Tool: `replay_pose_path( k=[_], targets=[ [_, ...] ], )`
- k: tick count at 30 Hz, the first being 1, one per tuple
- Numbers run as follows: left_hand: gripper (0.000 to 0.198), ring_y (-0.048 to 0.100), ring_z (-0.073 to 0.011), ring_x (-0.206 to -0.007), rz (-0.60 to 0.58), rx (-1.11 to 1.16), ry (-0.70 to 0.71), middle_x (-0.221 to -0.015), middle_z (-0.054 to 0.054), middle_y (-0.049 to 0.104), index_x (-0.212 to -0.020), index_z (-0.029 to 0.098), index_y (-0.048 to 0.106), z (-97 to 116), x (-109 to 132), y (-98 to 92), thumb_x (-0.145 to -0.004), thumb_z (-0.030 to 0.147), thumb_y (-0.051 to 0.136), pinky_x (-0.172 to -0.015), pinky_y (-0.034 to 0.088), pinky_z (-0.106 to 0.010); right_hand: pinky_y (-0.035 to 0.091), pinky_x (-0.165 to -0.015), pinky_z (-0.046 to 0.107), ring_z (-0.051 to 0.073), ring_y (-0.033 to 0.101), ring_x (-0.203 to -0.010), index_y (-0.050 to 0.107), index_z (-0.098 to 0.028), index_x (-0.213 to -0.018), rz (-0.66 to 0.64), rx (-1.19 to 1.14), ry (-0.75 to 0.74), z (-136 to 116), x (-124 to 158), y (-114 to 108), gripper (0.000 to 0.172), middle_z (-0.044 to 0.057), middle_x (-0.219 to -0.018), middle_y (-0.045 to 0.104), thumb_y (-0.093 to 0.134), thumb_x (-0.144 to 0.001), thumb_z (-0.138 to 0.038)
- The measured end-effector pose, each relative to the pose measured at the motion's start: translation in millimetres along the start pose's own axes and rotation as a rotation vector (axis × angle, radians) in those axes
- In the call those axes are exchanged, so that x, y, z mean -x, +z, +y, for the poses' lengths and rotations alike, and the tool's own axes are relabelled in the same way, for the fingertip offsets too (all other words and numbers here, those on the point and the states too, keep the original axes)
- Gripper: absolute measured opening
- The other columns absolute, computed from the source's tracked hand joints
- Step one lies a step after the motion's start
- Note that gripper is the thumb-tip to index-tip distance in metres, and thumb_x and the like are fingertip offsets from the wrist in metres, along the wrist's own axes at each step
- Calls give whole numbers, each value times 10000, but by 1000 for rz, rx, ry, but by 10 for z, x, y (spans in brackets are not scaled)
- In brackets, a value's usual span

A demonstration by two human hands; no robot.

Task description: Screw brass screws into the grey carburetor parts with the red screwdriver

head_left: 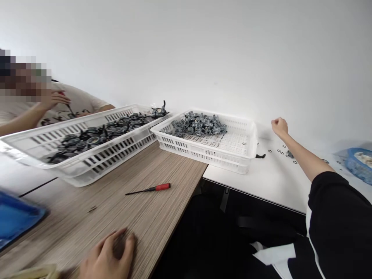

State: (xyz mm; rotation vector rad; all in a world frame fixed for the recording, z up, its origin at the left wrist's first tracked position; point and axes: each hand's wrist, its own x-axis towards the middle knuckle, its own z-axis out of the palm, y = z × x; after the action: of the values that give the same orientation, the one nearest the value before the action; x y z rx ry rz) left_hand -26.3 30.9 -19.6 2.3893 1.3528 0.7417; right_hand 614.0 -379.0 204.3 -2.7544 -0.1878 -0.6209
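**A:** Hands?

**B:** R hand (279, 128) balled in a fist, raised over far end of white table (270, 186), nothing visible in it. L hand (109, 255) blurred, fingers curled on wood desk (72, 228), can't tell if holding anything.

**A:** Nearest items?

**B:** R: small black rings (281, 152) scattered on white top, just below fist. L: red-handled screwdriver (149, 188) lying on desk, further ahead.

**A:** Rest?

**B:** Far edge: white basket (241, 133) w/ grey metal parts. Just left: white basket (87, 155) w/ dark parts. Far left: co-worker's hand (54, 100) on red-handled tool. Far right: blue tub (359, 164).
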Motion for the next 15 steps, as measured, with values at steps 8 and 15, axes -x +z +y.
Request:
replay_pose_path(
  k=[8,15],
  targets=[
    [478,697,-394,-1095,-45,16,25,-1188,-148,746,-1107,239,740,-27,37,-54,-904,599,500,-993,559,-583,499,-850,298,250,677,-1018,700,-167,-1065,-354,-12,-527,-2146,55,752,222,145,-1151,768,633,-985,-363],
    [463,704,-381,-1106,-37,51,14,-1255,-127,753,-1122,265,755,-122,96,3,-903,593,513,-959,563,-552,542,-908,346,316,699,-1109,693,-151,-1134,-519,118,-690,-3244,333,1291,282,201,-1270,736,755,-929,-335]
  ],
)
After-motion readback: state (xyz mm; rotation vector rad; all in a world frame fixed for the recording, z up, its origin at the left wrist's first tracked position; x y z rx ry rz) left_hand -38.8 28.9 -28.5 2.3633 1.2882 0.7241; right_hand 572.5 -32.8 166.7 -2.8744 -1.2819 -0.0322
